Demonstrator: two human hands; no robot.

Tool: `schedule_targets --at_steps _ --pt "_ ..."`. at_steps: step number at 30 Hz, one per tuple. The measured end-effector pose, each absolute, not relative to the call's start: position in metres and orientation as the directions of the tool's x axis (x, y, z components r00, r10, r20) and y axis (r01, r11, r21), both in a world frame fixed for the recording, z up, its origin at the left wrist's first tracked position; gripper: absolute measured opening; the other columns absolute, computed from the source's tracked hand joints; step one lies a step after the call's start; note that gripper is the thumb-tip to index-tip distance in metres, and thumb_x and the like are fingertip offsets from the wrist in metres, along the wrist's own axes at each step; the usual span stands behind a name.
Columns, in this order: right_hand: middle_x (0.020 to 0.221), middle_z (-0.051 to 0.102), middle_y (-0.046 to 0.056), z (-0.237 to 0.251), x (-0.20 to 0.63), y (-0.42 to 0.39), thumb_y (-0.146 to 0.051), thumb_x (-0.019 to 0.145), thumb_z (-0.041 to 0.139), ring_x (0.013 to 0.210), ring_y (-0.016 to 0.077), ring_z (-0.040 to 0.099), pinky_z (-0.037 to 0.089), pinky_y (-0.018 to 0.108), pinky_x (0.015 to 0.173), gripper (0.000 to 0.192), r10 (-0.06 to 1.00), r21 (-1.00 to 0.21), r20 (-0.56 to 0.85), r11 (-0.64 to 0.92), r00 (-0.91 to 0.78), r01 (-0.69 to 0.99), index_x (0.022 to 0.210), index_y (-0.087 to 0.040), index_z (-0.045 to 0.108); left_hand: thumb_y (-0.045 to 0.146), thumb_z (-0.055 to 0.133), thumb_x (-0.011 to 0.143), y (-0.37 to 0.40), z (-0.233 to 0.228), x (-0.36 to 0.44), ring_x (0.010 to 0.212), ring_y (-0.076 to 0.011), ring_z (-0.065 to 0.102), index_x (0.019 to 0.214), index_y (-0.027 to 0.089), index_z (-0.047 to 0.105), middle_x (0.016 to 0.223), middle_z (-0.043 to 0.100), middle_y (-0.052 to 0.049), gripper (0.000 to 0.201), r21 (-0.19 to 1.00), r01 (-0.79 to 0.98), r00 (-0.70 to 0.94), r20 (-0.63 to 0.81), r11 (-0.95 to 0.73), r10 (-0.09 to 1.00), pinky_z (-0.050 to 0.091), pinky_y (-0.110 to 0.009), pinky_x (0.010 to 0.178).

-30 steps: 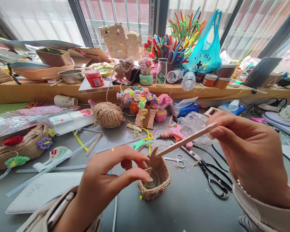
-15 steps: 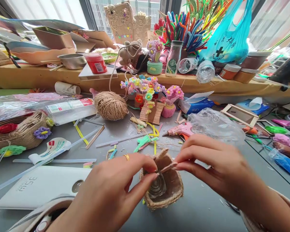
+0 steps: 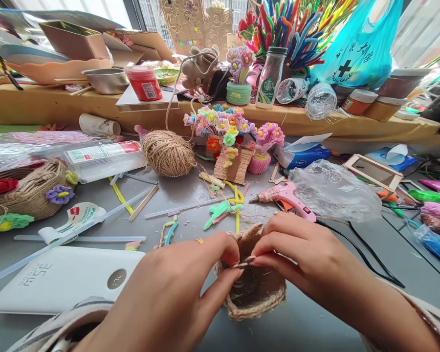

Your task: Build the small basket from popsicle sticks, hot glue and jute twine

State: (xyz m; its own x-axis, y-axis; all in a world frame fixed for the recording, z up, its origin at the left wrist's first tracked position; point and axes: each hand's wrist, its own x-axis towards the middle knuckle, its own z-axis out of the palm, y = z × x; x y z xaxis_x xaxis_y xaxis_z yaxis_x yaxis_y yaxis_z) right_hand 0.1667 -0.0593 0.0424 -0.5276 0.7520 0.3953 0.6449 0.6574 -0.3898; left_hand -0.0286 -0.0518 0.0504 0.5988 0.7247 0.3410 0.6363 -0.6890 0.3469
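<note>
Above a small twine-wrapped basket (image 3: 254, 311), my left hand (image 3: 183, 278) and my right hand (image 3: 308, 259) meet fingertip to fingertip. Both are closed in a pinch on a short, flat tan strip (image 3: 245, 265), mostly covered by the fingers; its material is hard to make out. The basket stands on the grey table, its hollow facing up, with a pointed tan piece (image 3: 254, 230) rising at its far rim. Just beyond my right hand lies a pink hot glue gun (image 3: 291, 198). A white power bank (image 3: 69, 283) is left of my left hand.
A ball of jute twine (image 3: 168, 154), fuzzy-wire flowers (image 3: 223, 122) and a crumpled clear bag (image 3: 337, 190) lie farther back. Glue sticks (image 3: 84, 238) and scraps litter the left. Behind, a ledge (image 3: 205, 110) carries jars, a bottle (image 3: 270, 80) and a metal bowl (image 3: 106, 80).
My right hand has moved left, closer to my left hand, so less of the strip shows between them. The view has shifted slightly, uncovering more of the glue gun and its cord.
</note>
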Motion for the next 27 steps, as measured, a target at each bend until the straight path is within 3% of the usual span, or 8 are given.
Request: schedule_targets --at_steps 8,14,27 --pt "0.066 0.059 0.002 0.0394 0.164 -0.0593 -0.02 0.083 0.048 0.062 0.0103 0.049 0.039 0.022 0.056 0.022 0.728 -0.368 0.432 0.681 -0.532 0.633 0.065 -0.014 0.06 0.028 0.053 0.077 -0.0521 0.0493 -0.0278 0.037 -0.0066 0.048 0.073 0.024 0.052 0.056 0.061 0.011 0.006 0.381 0.631 0.604 0.307 -0.676 0.736 0.034 -0.019 0.041" --pt "0.067 0.059 0.002 0.0381 0.164 -0.0596 -0.019 0.084 0.046 0.062 0.0109 0.049 0.039 0.023 0.056 0.024 0.732 -0.376 0.427 0.677 -0.53 0.633 0.066 -0.014 0.06 0.024 0.052 0.078 -0.057 0.0524 -0.0306 0.042 -0.007 0.05 0.076 0.025 0.052 0.061 0.061 0.012 0.002 0.405 0.698 0.592 0.138 -0.591 0.794 0.034 -0.019 0.046" --pt "0.069 0.06 0.003 0.0408 0.165 -0.0594 -0.017 0.082 0.048 0.064 0.0114 0.052 0.041 0.022 0.057 0.02 0.731 -0.349 0.416 0.677 -0.541 0.648 0.068 -0.013 0.062 0.025 0.052 0.079 -0.0545 0.0549 -0.0277 0.038 -0.0057 0.043 0.076 0.025 0.05 0.062 0.061 0.012 0.003 0.402 0.706 0.586 0.129 -0.582 0.8 0.033 -0.018 0.043"
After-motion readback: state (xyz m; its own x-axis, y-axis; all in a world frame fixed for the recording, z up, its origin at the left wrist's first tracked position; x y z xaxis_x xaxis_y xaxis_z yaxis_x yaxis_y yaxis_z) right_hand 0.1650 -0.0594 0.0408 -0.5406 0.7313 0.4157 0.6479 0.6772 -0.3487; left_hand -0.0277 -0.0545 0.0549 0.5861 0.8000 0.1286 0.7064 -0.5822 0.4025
